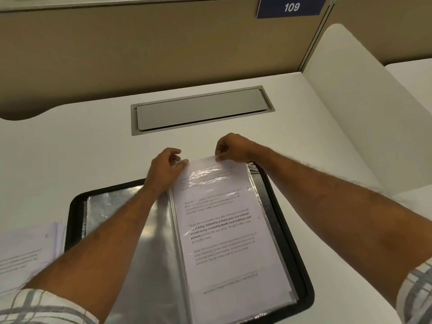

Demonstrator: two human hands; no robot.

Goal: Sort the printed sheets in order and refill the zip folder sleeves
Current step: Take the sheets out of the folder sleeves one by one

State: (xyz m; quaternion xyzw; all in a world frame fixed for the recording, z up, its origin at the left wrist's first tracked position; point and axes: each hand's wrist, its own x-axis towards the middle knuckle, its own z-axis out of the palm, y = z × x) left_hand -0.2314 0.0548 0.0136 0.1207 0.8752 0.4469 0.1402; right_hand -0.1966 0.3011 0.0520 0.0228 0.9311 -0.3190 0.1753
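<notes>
A black zip folder (295, 235) lies open on the white desk, its clear plastic sleeves spread to both sides. On the right half, a printed sheet (222, 230) sits in a clear sleeve, its top edge sticking out. My left hand (163, 171) pinches the top left corner of that sleeve. At the top right, my right hand (233, 148) pinches the top edge of the sheet or sleeve. The left sleeves (112, 213) look empty and shiny. A stack of printed sheets (25, 253) lies at the left of the folder.
A grey cable hatch (201, 111) is set into the desk beyond my hands. A tan partition (163, 50) with a blue sign reading 109 (291, 7) closes the back. A white side divider (346, 108) stands at the right.
</notes>
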